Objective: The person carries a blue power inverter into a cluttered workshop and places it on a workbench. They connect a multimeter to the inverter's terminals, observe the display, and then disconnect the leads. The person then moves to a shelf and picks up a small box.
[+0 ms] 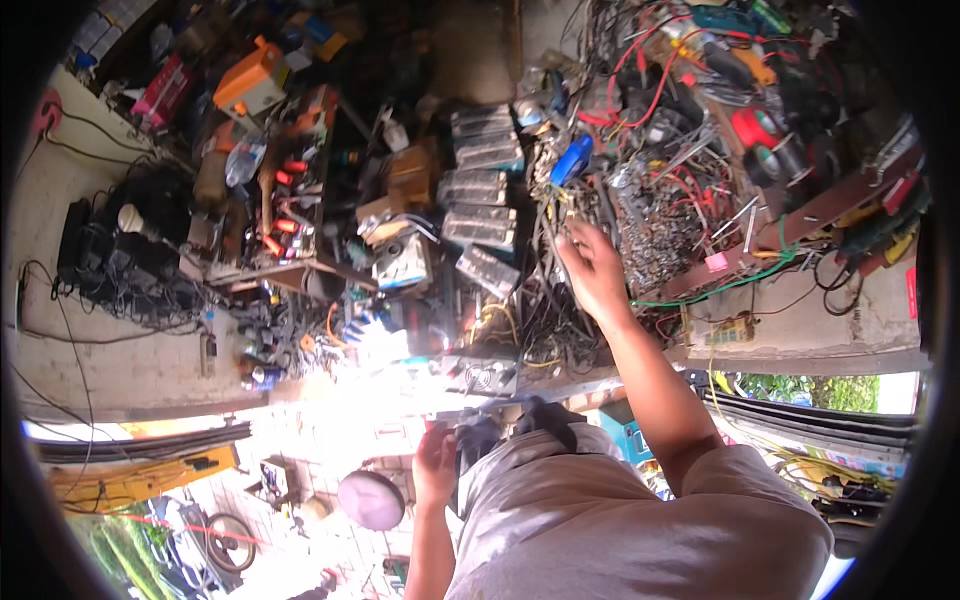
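My right hand [590, 262] is stretched out over the cluttered bench, its fingers apart with nothing visible in them. It is close to a tangle of dark cables [548, 225], and I cannot tell whether it touches them. Just beyond its fingertips lies a blue plastic object [572, 160] whose kind is unclear. To the right of the hand spreads a heap of small metal parts [645, 215], probably screws and the like. Low by my body hangs my left hand [434, 465], empty, with the fingers loosely extended.
Grey dusty boxes [480, 190] stand stacked left of the cables. A rack of orange-handled tools [285, 225] is farther left. Red and black spools [755, 128] lie at the far right, near a green wire [720, 290]. A round stool [370, 500] stands beside my left hand.
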Demonstrator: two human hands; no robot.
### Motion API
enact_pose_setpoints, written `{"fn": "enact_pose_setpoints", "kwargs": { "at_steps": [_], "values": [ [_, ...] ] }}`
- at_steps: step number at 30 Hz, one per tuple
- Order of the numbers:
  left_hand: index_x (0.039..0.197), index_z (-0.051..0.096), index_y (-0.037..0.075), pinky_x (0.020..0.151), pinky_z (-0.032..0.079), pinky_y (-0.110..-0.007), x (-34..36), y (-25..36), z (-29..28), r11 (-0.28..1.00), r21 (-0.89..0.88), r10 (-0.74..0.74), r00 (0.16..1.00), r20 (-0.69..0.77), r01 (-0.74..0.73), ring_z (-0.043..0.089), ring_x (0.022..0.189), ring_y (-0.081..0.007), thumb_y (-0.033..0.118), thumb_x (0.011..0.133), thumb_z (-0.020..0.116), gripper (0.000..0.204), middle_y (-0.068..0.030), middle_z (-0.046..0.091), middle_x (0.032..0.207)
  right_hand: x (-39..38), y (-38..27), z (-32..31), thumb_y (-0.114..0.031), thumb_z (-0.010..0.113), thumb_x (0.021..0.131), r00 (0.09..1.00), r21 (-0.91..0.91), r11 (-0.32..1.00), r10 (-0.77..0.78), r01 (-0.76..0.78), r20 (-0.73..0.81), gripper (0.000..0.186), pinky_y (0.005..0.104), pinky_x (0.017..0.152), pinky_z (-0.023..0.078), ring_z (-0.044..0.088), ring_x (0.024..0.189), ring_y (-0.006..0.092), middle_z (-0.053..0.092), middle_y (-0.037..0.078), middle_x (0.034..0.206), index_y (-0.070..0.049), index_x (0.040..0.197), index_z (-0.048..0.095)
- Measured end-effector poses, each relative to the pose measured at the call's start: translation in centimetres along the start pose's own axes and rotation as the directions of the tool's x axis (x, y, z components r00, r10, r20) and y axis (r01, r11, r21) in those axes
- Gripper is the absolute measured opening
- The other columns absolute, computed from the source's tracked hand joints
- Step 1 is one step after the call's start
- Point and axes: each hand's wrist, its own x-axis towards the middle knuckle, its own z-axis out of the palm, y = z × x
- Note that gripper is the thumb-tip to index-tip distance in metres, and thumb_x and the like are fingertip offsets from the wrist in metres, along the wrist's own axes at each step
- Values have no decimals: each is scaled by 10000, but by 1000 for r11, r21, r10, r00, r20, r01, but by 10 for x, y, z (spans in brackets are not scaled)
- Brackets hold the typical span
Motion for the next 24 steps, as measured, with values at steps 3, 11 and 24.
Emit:
{"fn": "enact_pose_setpoints", "kwargs": {
  "at_steps": [3,11,24],
  "values": [
    [1148,596,-16,845,446,-270,-7,-19,0,986,111,-124,992,-21,126,589,934,-138,226,927,615,328,-87,660,1009,-88,85,10,-368,647,874,908,-207,929,351,-306,231,450,352,812,495,648,942,283,671,169,983,13,1109,599],
    [1185,553,-4,667,431,-232,31,-141,-5,979,140,-149,989,10,146,531,751,-81,181,923,573,321,-18,617,881,-218,181,30,-328,594,911,393,-197,477,850,-856,351,332,312,556,433,554,654,137,536,20,683,-26,775,566],
    [1106,562,69,775,470,-309,122,-211,22,939,-233,-258,966,13,254,562,838,-136,228,898,629,271,-31,587,956,-187,201,126,-513,630,832,264,27,263,954,-964,143,627,439,826,435,502,1039,226,540,97,1195,-78,1262,489]
  ]
}}
